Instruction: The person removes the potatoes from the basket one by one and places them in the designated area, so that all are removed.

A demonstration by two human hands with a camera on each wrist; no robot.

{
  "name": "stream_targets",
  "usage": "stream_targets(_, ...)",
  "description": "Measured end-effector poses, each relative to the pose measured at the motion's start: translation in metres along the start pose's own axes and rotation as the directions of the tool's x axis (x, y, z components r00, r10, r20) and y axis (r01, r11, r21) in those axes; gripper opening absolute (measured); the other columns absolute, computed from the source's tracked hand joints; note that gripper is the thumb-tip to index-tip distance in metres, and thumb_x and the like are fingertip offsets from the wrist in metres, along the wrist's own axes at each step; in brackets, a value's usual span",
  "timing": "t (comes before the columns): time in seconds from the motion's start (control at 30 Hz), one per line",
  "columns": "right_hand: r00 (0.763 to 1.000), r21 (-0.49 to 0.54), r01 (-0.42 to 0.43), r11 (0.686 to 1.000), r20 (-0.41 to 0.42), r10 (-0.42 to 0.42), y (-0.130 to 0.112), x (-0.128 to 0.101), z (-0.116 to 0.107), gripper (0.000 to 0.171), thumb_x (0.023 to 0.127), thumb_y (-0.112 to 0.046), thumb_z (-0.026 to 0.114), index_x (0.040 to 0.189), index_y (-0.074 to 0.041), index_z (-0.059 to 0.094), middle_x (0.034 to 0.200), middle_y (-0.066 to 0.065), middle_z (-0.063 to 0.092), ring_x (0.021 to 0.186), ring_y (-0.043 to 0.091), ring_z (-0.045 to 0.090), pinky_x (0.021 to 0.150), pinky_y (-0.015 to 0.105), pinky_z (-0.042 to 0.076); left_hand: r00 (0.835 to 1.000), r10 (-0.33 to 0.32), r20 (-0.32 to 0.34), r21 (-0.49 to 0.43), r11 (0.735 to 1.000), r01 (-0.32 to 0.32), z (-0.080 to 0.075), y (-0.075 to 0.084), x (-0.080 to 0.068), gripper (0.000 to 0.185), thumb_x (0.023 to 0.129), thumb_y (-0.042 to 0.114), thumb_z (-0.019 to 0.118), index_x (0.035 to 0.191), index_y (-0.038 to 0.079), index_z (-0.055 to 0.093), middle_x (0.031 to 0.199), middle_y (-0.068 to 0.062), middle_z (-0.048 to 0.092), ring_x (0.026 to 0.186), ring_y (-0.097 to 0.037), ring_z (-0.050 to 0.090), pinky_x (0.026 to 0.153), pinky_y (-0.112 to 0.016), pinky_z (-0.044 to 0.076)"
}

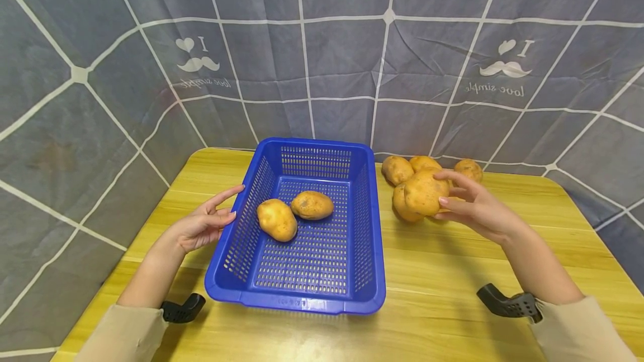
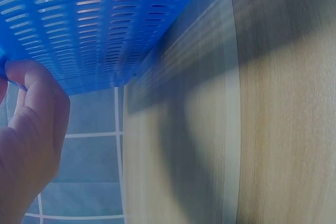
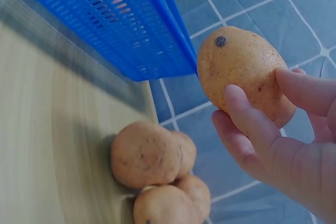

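My right hand grips a potato between thumb and fingers. In the right wrist view this potato is up off the table and shows a dark spot on its skin. On the left, my left hand holds the rim of a blue plastic basket at its left side. The left wrist view has the fingers bent at the basket's edge. Inside the basket lie two potatoes, a rounder one and a longer one beside it.
Several potatoes sit grouped at the back of the wooden table, right of the basket and partly hidden behind the held one. Another potato lies at the group's right end. A grey checked curtain hangs behind the table.
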State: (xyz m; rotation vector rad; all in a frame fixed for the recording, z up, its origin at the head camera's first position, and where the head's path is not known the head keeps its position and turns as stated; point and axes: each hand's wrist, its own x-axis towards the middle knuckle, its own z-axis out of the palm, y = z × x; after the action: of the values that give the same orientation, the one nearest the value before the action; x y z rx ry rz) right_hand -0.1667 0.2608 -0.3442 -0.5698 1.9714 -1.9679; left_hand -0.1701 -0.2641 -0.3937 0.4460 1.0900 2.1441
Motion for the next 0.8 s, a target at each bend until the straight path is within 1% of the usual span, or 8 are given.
stream_targets(0.13, 1.000, 0.008, -0.003, 1.000, -0.011, 0.003, 0.002, -0.005, -0.006, 0.042, 0.093, 0.007, 0.048, 0.128, -0.018, 0.046, 0.116, 0.020, 0.033, 0.090, 0.017, 0.058, 0.082, 0.035, 0.055, 1.000, 0.000, -0.001, 0.005, 1.000, 0.000, 0.001, 0.001, 0.000, 0.053, 0.096, -0.010, 0.035, 0.131, 0.025, 0.051, 0.117, -0.014, 0.058, 0.101, -0.026, 0.062, 0.084, -0.036, 0.053)
stream_targets(0.23, 1.000, 0.028, 0.011, 1.000, -0.011, -0.011, 0.004, -0.009, -0.012, 0.044, 0.093, 0.008, 0.047, 0.129, -0.018, 0.046, 0.115, 0.017, 0.037, 0.088, 0.018, 0.058, 0.082, 0.036, 0.054, 1.000, 0.004, 0.000, 0.014, 1.000, -0.004, 0.002, 0.002, 0.001, 0.052, 0.096, -0.010, 0.036, 0.131, 0.025, 0.051, 0.118, -0.014, 0.058, 0.101, -0.026, 0.062, 0.085, -0.036, 0.053)
stream_targets(0.37, 0.999, 0.040, 0.033, 0.999, 0.000, -0.033, 0.005, -0.014, -0.017, 0.045, 0.094, 0.008, 0.045, 0.131, -0.016, 0.045, 0.116, 0.014, 0.038, 0.088, 0.017, 0.058, 0.083, 0.036, 0.054, 1.000, 0.010, 0.005, 0.023, 1.000, -0.010, 0.002, 0.002, 0.001, 0.052, 0.095, -0.010, 0.037, 0.132, 0.025, 0.051, 0.118, -0.014, 0.057, 0.102, -0.026, 0.062, 0.085, -0.036, 0.053)
stream_targets(0.47, 0.999, 0.051, 0.045, 0.998, 0.007, -0.045, 0.006, -0.018, -0.020, 0.045, 0.094, 0.008, 0.044, 0.132, -0.016, 0.045, 0.112, 0.012, 0.040, 0.088, 0.016, 0.058, 0.083, 0.035, 0.054, 1.000, 0.012, 0.006, 0.021, 1.000, -0.012, 0.003, 0.002, 0.001, 0.052, 0.095, -0.010, 0.037, 0.132, 0.024, 0.050, 0.118, -0.014, 0.057, 0.101, -0.026, 0.062, 0.085, -0.036, 0.053)
stream_targets(0.6, 0.998, 0.082, 0.058, 0.995, 0.021, -0.060, 0.009, -0.022, -0.026, 0.045, 0.094, 0.009, 0.043, 0.132, -0.015, 0.045, 0.108, 0.010, 0.046, 0.089, 0.016, 0.059, 0.084, 0.035, 0.054, 1.000, 0.013, 0.004, 0.017, 1.000, -0.013, 0.003, 0.001, 0.000, 0.052, 0.095, -0.010, 0.037, 0.132, 0.024, 0.051, 0.118, -0.014, 0.057, 0.102, -0.026, 0.062, 0.085, -0.036, 0.052)
stream_targets(0.8, 0.998, 0.131, 0.057, 0.990, 0.025, -0.061, 0.013, -0.029, -0.035, 0.046, 0.094, 0.011, 0.041, 0.132, -0.015, 0.045, 0.110, 0.010, 0.050, 0.092, 0.020, 0.061, 0.085, 0.036, 0.053, 1.000, 0.008, -0.008, 0.019, 1.000, -0.008, 0.004, 0.001, 0.000, 0.053, 0.095, -0.011, 0.037, 0.132, 0.025, 0.050, 0.118, -0.014, 0.057, 0.102, -0.026, 0.062, 0.085, -0.036, 0.052)
